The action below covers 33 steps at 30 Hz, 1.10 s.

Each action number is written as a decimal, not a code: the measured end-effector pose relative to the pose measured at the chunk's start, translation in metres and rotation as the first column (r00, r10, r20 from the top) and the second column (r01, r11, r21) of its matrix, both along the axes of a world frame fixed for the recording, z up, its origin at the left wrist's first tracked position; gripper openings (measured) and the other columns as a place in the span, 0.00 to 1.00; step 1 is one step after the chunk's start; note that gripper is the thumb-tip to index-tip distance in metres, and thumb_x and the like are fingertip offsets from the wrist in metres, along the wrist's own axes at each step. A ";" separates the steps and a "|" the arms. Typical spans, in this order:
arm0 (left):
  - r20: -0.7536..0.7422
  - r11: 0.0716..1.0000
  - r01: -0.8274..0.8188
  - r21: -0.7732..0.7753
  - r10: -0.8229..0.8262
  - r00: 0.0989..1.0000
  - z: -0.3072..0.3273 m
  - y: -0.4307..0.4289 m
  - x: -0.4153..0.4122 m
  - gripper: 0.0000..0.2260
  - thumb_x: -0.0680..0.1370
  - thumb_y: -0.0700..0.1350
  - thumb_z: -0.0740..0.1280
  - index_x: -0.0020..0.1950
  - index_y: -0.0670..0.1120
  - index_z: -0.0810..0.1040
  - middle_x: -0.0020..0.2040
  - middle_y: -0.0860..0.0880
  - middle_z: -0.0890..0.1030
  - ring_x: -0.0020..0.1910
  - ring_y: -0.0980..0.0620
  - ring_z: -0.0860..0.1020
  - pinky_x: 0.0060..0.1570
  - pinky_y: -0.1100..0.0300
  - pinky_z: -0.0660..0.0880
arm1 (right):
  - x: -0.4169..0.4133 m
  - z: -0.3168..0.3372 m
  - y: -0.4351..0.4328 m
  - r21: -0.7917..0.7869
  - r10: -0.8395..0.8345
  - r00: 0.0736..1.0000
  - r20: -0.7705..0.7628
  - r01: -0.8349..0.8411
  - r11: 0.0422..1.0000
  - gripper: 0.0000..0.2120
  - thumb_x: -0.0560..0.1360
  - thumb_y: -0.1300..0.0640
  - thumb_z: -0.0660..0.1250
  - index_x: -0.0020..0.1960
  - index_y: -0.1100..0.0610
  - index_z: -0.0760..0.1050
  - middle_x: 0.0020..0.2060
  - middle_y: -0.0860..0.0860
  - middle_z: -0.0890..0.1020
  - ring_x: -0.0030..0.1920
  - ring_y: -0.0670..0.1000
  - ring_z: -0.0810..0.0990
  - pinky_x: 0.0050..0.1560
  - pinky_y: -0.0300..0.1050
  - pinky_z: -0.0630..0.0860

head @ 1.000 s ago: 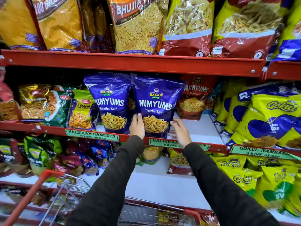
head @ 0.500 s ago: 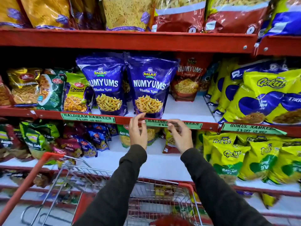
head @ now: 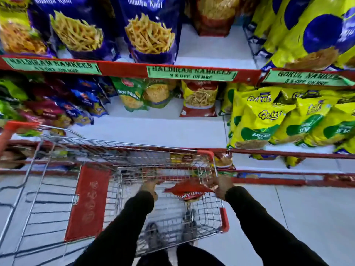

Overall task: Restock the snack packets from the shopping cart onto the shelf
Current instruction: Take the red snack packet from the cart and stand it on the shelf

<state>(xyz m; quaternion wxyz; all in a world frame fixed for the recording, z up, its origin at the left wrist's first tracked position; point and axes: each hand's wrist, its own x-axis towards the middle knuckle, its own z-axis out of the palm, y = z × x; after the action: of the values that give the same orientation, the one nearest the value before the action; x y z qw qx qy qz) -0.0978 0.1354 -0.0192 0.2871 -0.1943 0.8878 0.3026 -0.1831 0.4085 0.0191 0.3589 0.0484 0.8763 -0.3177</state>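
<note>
Hands reaching into a shopping cart (head: 221, 191) below stocked shelves (head: 123, 69)
Left hand (head: 149, 187) and right hand (head: 221, 186) pinch opposite ends of a red packet (head: 189, 191) inside the cart's wire basket; blue packets (head: 149, 33) stand on the shelf above

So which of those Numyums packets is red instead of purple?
The red Numyums packet in the cart, between both hands; the purple packets stand on the shelf.

two purple packets (head: 113, 33), one red packet (head: 190, 191) (in cart (head: 223, 219)), three green labels (head: 192, 73).

Purple packets (head: 149, 33) on red-edged shelf (head: 215, 50)
</note>
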 end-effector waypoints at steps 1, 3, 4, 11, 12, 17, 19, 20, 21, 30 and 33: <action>0.024 0.997 0.075 -0.005 -0.075 0.997 -0.011 0.002 0.007 0.28 0.74 0.32 0.62 0.71 0.53 0.68 0.72 0.45 0.71 0.64 0.44 0.76 0.57 0.58 0.75 | 0.005 -0.007 0.006 0.120 0.153 0.988 -0.020 -0.150 0.981 0.22 0.76 0.71 0.61 0.70 0.69 0.69 0.50 0.57 0.81 0.32 0.43 0.85 0.37 0.38 0.80; 0.053 0.994 0.106 0.024 -0.107 0.993 -0.027 0.013 0.023 0.26 0.76 0.39 0.65 0.72 0.55 0.65 0.72 0.47 0.72 0.65 0.45 0.74 0.59 0.59 0.72 | 0.013 -0.019 0.011 0.134 0.226 0.974 -0.014 -0.222 0.966 0.24 0.72 0.73 0.64 0.67 0.62 0.75 0.55 0.56 0.83 0.51 0.52 0.85 0.51 0.43 0.81; 0.046 0.997 0.074 0.032 -0.075 0.996 -0.033 0.020 0.025 0.25 0.76 0.42 0.65 0.72 0.54 0.64 0.71 0.47 0.72 0.66 0.45 0.74 0.59 0.59 0.71 | 0.014 -0.024 0.013 0.136 0.256 0.966 -0.031 -0.249 0.959 0.24 0.72 0.73 0.65 0.66 0.61 0.76 0.56 0.56 0.83 0.54 0.54 0.83 0.55 0.45 0.80; -0.103 0.920 -0.358 0.163 0.377 0.921 -0.048 0.047 0.014 0.08 0.75 0.35 0.67 0.52 0.44 0.80 0.48 0.50 0.79 0.49 0.51 0.77 0.48 0.65 0.71 | 0.019 -0.032 0.008 0.215 0.268 0.949 -0.167 -0.230 0.949 0.13 0.74 0.62 0.70 0.58 0.54 0.83 0.55 0.55 0.87 0.57 0.55 0.84 0.63 0.48 0.78; -0.103 0.905 -0.383 0.186 0.406 0.908 -0.047 0.045 0.012 0.07 0.74 0.35 0.67 0.50 0.43 0.80 0.46 0.50 0.79 0.47 0.52 0.76 0.45 0.66 0.71 | 0.020 -0.031 0.009 0.204 0.258 0.947 -0.193 -0.219 0.954 0.14 0.74 0.63 0.70 0.57 0.53 0.83 0.54 0.55 0.87 0.56 0.55 0.84 0.63 0.49 0.78; -0.201 0.869 -0.401 0.288 0.465 0.862 -0.024 0.040 0.015 0.07 0.73 0.35 0.70 0.51 0.39 0.81 0.52 0.43 0.78 0.51 0.48 0.76 0.61 0.55 0.71 | 0.021 -0.019 0.021 0.128 0.228 0.936 -0.268 -0.200 0.971 0.11 0.75 0.61 0.68 0.56 0.54 0.84 0.52 0.53 0.87 0.53 0.53 0.84 0.60 0.46 0.79; -0.281 0.881 -0.372 0.293 0.451 0.847 -0.009 0.041 0.014 0.09 0.74 0.39 0.70 0.54 0.38 0.80 0.56 0.41 0.76 0.56 0.45 0.76 0.62 0.52 0.73 | 0.018 -0.008 0.026 0.087 0.185 0.938 -0.294 -0.167 0.982 0.10 0.74 0.57 0.69 0.54 0.54 0.84 0.48 0.52 0.87 0.50 0.52 0.84 0.56 0.44 0.79; -0.315 0.880 -0.366 0.304 0.455 0.833 0.001 0.041 0.013 0.11 0.75 0.39 0.69 0.55 0.37 0.79 0.56 0.41 0.75 0.58 0.43 0.75 0.63 0.52 0.72 | 0.017 -0.001 0.028 0.075 0.161 0.938 -0.308 -0.145 0.987 0.10 0.73 0.55 0.70 0.53 0.53 0.84 0.44 0.50 0.87 0.47 0.51 0.83 0.52 0.41 0.78; -0.337 0.862 -0.372 0.344 0.483 0.808 0.011 0.041 0.011 0.12 0.75 0.38 0.69 0.56 0.35 0.78 0.55 0.41 0.75 0.59 0.42 0.75 0.63 0.53 0.71 | 0.015 0.008 0.028 0.057 0.140 0.935 -0.327 -0.129 0.990 0.09 0.72 0.53 0.72 0.51 0.53 0.84 0.41 0.48 0.85 0.44 0.49 0.82 0.48 0.39 0.76; -0.605 0.784 -0.277 0.556 0.610 0.512 0.113 0.043 -0.017 0.05 0.73 0.31 0.68 0.48 0.33 0.79 0.44 0.43 0.80 0.33 0.72 0.76 0.39 0.78 0.71 | -0.006 0.105 0.016 -0.372 -0.197 0.739 -0.644 -0.078 0.925 0.09 0.62 0.58 0.73 0.32 0.47 0.75 0.29 0.47 0.78 0.29 0.35 0.74 0.36 0.32 0.71; -0.655 0.761 -0.232 0.606 0.643 0.397 0.153 0.044 -0.040 0.04 0.73 0.33 0.69 0.45 0.39 0.77 0.42 0.44 0.79 0.31 0.72 0.76 0.38 0.79 0.72 | -0.018 0.145 0.012 -0.524 -0.355 0.672 -0.650 -0.058 0.849 0.06 0.61 0.58 0.70 0.33 0.48 0.76 0.29 0.46 0.79 0.29 0.34 0.76 0.36 0.25 0.72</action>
<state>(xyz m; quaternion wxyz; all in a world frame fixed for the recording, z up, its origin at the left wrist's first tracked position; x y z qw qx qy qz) -0.1376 0.1799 0.1343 -0.2325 -0.1909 0.7364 0.6059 -0.2016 0.4207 0.1636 -0.0471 -0.1029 0.8230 -0.5566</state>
